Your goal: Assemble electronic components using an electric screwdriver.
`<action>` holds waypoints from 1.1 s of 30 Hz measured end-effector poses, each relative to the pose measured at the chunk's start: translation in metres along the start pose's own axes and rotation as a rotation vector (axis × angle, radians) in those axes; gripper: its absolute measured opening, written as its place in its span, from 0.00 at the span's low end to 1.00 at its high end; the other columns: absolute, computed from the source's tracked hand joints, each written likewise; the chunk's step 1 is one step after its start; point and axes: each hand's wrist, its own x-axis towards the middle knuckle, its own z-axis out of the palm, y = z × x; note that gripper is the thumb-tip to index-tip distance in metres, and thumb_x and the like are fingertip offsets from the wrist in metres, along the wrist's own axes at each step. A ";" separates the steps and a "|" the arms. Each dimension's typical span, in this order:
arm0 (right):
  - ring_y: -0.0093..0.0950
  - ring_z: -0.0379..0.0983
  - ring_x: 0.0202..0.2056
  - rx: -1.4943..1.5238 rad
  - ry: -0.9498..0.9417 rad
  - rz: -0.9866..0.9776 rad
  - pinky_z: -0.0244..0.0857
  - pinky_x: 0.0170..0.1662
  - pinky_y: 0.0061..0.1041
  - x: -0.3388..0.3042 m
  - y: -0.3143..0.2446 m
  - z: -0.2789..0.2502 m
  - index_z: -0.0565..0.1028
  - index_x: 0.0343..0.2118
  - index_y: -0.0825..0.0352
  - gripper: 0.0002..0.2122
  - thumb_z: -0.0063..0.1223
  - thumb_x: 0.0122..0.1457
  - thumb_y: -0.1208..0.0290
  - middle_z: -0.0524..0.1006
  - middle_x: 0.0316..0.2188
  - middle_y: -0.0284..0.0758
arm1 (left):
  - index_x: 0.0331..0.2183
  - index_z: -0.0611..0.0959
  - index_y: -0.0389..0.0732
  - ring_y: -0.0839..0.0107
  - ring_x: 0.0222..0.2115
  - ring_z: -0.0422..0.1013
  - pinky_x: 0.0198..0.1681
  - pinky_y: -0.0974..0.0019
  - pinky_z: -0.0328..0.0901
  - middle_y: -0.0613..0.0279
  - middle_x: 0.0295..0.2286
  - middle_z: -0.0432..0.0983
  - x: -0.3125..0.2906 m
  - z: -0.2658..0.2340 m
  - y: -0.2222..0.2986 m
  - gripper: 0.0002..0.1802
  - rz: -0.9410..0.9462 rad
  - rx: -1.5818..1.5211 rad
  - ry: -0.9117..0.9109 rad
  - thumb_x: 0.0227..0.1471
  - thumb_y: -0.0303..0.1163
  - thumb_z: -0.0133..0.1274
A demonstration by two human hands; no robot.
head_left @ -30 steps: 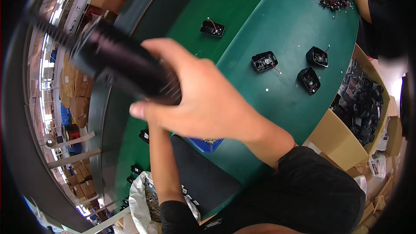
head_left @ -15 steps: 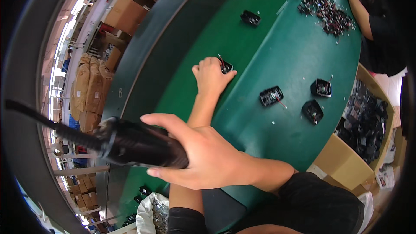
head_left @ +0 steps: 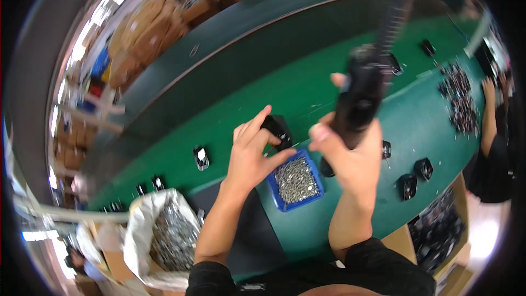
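Observation:
My left hand (head_left: pixel 249 153) has its thumb and fingers around a small black plastic housing (head_left: pixel 278 130), which lies on the green belt and is partly hidden by the fingers. Just below it sits a blue tray (head_left: pixel 285 207) filled with small silvery screws (head_left: pixel 296 180). In my right hand (head_left: pixel 356 167) is a black corded electric screwdriver (head_left: pixel 359 98), slightly blurred. It is held upright, its cord leaving the top. The tool's lower end is right of the tray; its tip cannot be made out.
More black housings (head_left: pixel 201 157) stand along the belt and on the right worktop (head_left: pixel 406 186). A white sack (head_left: pixel 137 230) of clear parts is at lower left. A box of black parts (head_left: pixel 438 230) stands lower right. Another person's arm (head_left: pixel 489 115) is beside a pile of small parts (head_left: pixel 459 98).
The view has turned to the right. My left hand has come back near the screw tray with the housing. My right hand has swung the screwdriver from pointing left to upright.

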 end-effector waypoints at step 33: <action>0.24 0.65 0.23 -0.136 -0.009 -0.396 0.65 0.30 0.28 -0.068 0.096 -0.018 0.57 0.60 0.69 0.29 0.54 0.56 0.77 0.71 0.23 0.33 | 0.49 0.78 0.37 0.49 0.57 0.57 0.56 0.44 0.49 0.56 0.57 0.65 -0.262 -0.072 -0.001 0.23 -0.841 0.582 0.026 0.51 0.34 0.57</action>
